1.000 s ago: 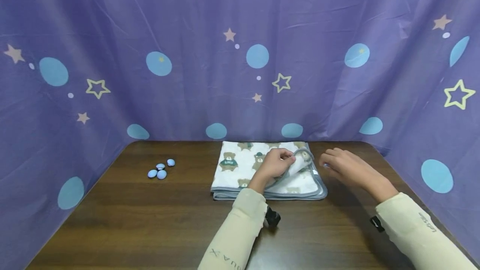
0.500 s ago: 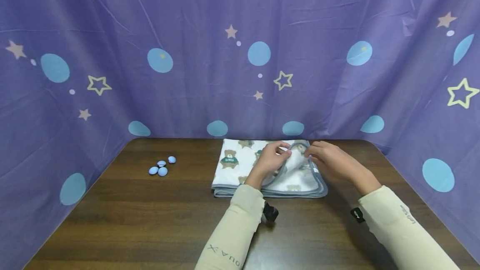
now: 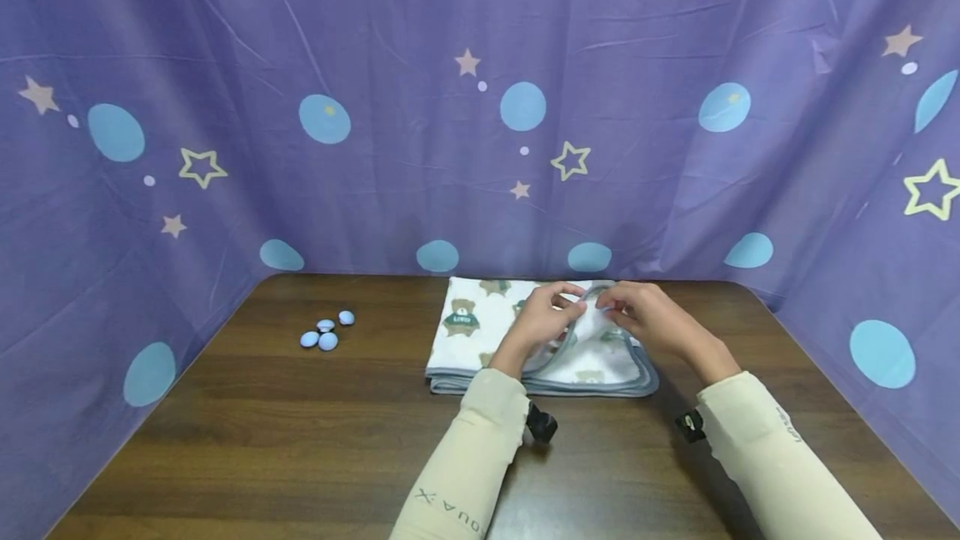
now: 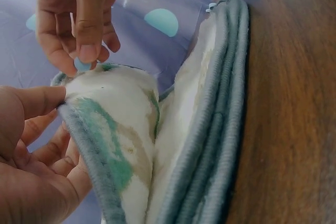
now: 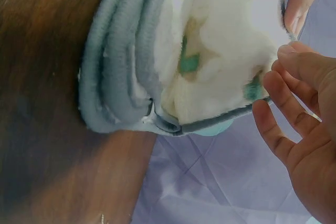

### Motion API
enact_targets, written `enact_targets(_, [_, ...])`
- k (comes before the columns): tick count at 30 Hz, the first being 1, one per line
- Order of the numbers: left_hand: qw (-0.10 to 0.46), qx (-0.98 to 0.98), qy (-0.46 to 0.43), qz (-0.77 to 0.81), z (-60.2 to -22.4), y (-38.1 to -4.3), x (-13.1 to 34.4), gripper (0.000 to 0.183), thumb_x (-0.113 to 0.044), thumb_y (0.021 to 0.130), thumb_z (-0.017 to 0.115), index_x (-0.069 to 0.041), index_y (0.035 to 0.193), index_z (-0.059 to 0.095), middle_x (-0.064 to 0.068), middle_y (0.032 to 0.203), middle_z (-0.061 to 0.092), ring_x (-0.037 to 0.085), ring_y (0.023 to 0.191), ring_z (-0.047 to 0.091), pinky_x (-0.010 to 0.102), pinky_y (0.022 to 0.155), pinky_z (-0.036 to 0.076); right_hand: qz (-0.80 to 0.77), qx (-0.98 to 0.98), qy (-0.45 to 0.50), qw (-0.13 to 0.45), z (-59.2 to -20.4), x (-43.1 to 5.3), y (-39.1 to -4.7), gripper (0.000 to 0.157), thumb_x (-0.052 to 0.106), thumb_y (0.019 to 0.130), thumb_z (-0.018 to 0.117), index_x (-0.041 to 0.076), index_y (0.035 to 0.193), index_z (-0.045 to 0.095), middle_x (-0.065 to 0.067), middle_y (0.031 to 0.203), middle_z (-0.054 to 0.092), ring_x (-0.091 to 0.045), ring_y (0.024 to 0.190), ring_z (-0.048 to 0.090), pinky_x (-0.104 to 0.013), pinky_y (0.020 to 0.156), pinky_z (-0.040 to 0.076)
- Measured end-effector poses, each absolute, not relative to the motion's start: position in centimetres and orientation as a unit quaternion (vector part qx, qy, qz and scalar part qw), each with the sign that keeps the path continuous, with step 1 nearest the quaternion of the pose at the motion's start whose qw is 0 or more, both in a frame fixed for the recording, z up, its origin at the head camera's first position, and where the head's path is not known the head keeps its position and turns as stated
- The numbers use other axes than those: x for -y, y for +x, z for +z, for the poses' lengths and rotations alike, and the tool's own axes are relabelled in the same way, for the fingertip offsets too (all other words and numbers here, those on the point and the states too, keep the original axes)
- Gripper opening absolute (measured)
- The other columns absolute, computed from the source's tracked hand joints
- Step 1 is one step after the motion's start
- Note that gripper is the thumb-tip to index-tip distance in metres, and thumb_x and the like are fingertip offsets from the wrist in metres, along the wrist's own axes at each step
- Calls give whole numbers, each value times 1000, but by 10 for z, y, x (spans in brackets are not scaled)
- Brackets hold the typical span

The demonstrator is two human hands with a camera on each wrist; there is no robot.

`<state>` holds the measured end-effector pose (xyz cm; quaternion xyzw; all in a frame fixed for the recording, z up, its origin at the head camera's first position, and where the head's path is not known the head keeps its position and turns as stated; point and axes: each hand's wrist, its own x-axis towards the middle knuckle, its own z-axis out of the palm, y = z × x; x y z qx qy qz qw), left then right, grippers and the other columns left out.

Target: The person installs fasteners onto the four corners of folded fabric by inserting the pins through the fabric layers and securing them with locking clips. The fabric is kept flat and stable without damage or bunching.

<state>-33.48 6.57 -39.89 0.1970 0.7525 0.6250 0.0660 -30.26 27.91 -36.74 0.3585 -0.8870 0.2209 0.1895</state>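
Observation:
A white blanket point(image 3: 468, 348) with bears and grey-blue edging lies folded in layers at the back of the table. My left hand point(image 3: 538, 322) pinches the edge of its top layer and holds that corner raised, as the left wrist view shows from the side. My right hand point(image 3: 643, 315) is at the lifted corner, its fingertips over the inner white face. Between those fingertips a small light blue round piece point(image 4: 82, 65) shows in the left wrist view. In the right wrist view the fingers hide it, and the blanket's stacked edges point(image 5: 118, 61) stand out.
Several small light blue oval pieces point(image 3: 327, 342) lie in a cluster on the left of the brown wooden table point(image 3: 337, 440). A purple curtain point(image 3: 390, 148) with stars and dots surrounds the back and sides.
My right hand has moved left from beside the blanket to its raised corner, carrying the blue piece. The left hand has kept its pinch while the corner opened a little more to the left.

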Motion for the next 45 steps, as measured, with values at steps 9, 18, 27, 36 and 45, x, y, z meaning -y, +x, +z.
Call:
enact_targets(9, [67,-754,197,623,-401,-334,-67,20,-17,99,70,-11,118,72,5,94,69,13,71,62,28,56,56,281,885,319,192,-379,-279,-309,21,-9,88,73,5,102,74,0,92,73,-16,82,67,-38,74,58])
enact_targets(18, [75,-749,194,629,-403,-332,-69,19,-17,100,69,-13,118,72,4,94,68,13,70,62,28,56,56,308,883,298,191,-385,-273,-312,12,-3,91,74,6,100,73,-8,89,73,-18,81,68,-42,72,60])
enact_targets(27, [68,-748,195,631,-400,-331,-67,20,-17,99,70,-11,118,72,5,94,69,13,72,62,28,56,57,271,884,283,255,-385,-274,-312,53,4,86,81,0,134,59,-20,129,60,-39,121,54,-57,101,44])
enact_targets(36, [70,-747,191,633,-400,-332,-67,19,-18,99,70,-13,118,73,4,93,69,12,67,59,26,53,53,318,902,250,151,-381,-276,-312,61,13,97,73,6,152,47,-22,139,60,-42,131,54,-62,109,41])
enact_targets(45, [72,-737,182,647,-400,-332,-68,20,-18,99,70,-12,118,72,3,89,67,11,67,59,26,54,54,366,887,227,167,-384,-271,-314,51,8,93,76,2,140,57,-23,122,67,-42,116,64,-57,101,50])
